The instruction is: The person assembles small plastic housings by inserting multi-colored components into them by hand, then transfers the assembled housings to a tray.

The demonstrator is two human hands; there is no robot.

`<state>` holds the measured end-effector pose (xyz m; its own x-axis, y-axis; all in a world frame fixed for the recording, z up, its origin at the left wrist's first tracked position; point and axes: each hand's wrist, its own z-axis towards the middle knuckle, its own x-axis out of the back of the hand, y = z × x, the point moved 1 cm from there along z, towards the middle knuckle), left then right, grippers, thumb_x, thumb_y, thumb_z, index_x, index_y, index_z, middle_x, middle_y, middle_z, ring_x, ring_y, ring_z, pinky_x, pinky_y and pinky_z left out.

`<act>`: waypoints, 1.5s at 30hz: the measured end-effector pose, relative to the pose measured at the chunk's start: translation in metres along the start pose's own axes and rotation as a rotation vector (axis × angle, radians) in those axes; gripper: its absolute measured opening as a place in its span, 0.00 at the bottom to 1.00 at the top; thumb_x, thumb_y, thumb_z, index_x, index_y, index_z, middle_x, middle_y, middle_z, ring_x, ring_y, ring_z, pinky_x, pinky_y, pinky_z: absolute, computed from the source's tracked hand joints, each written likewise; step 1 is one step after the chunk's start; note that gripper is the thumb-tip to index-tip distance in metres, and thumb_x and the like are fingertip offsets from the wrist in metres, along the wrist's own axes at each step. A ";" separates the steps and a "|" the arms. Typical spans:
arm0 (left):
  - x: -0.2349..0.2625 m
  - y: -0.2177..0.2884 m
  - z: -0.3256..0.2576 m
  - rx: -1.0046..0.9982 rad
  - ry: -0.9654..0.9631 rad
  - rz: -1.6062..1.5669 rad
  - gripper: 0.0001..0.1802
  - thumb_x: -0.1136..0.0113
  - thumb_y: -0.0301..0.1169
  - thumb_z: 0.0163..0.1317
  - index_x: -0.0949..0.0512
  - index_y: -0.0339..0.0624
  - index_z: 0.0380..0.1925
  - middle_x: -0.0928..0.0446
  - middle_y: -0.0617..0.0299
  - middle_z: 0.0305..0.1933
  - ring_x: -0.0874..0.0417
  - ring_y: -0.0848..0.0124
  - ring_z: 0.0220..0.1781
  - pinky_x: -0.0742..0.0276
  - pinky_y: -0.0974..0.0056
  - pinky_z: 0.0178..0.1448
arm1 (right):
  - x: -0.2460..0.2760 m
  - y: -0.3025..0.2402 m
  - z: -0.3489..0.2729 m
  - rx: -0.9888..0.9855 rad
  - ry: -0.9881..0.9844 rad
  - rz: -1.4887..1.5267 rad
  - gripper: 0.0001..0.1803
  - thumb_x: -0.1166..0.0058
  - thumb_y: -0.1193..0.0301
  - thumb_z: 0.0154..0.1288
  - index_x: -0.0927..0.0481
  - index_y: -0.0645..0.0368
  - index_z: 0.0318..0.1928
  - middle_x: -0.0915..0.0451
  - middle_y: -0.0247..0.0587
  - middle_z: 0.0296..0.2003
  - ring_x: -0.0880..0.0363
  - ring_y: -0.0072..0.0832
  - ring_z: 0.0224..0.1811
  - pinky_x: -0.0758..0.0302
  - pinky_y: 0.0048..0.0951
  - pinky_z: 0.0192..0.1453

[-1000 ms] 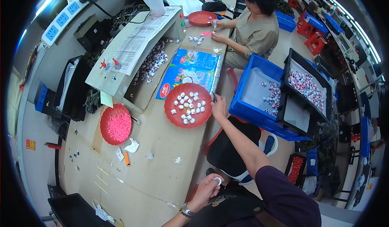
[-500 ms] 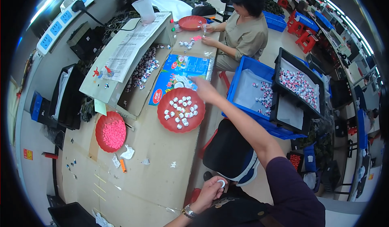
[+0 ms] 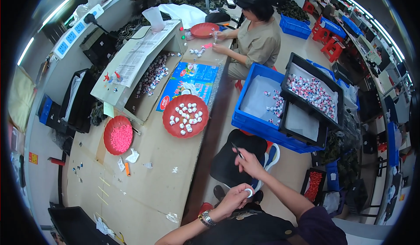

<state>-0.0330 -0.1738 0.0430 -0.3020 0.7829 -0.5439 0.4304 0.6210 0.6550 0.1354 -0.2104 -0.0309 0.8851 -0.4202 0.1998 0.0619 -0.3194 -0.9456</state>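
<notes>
My left hand (image 3: 235, 199) is closed near my lap, pinching a small white round piece (image 3: 249, 192) at its fingertips. Just above and to the right, my right hand (image 3: 251, 164) grips a slim dark pointed tool (image 3: 237, 150); its exact kind is too small to make out. On the table to the left, a red scalloped bowl (image 3: 169, 127) holds several white round pieces (image 3: 189, 118) with dark marks. A smaller red bowl (image 3: 107, 145) is filled with bright pink bits (image 3: 121, 138).
A grey metal box (image 3: 101, 88) covers a heap of small pieces. A blue printed sheet (image 3: 202, 75) lies beyond the bowl. Blue crates (image 3: 243, 121) and a black tray (image 3: 334, 121) stand to the right, by a black stool (image 3: 232, 168). A co-worker (image 3: 261, 37) sits at the far end.
My right hand has drawn back from beyond the red bowl to just above my left hand, and the dark tool now shows in it. The view has shifted slightly.
</notes>
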 end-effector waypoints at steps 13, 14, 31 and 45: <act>-0.176 -0.088 0.079 -0.122 -0.039 0.138 0.09 0.54 0.33 0.67 0.26 0.43 0.37 0.37 0.74 0.21 0.41 0.85 0.18 0.46 0.76 0.21 | 0.124 -0.006 -0.063 0.155 -0.220 0.073 0.24 0.57 0.77 0.68 0.33 0.55 0.65 0.25 0.29 0.29 0.31 0.12 0.21 0.36 0.14 0.24; -0.190 -0.086 0.080 -0.081 -0.090 0.146 0.09 0.54 0.34 0.67 0.26 0.43 0.35 0.38 0.74 0.21 0.41 0.84 0.19 0.46 0.75 0.21 | 0.135 0.017 -0.087 0.089 -0.240 0.040 0.25 0.57 0.77 0.67 0.33 0.56 0.65 0.25 0.29 0.29 0.31 0.12 0.21 0.36 0.13 0.23; -0.312 -0.097 0.156 0.049 -0.471 0.299 0.11 0.56 0.29 0.62 0.24 0.41 0.37 0.39 0.73 0.19 0.40 0.84 0.20 0.44 0.74 0.24 | 0.272 0.414 -0.450 -0.924 0.590 0.294 0.24 0.62 0.78 0.66 0.34 0.51 0.62 0.22 0.45 0.23 0.27 0.26 0.14 0.36 0.26 0.13; -0.457 -0.085 0.335 0.282 -0.445 0.578 0.10 0.55 0.29 0.61 0.23 0.40 0.35 0.36 0.74 0.19 0.38 0.84 0.19 0.43 0.73 0.23 | 0.433 0.469 -0.519 -0.894 0.912 0.533 0.18 0.61 0.68 0.69 0.27 0.51 0.57 0.25 0.38 0.23 0.28 0.24 0.16 0.37 0.24 0.16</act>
<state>0.3535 -0.5965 0.0603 0.3793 0.8543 -0.3555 0.6336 0.0402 0.7726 0.3080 -0.9832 -0.2549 0.0754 -0.9531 0.2930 -0.8057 -0.2313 -0.5453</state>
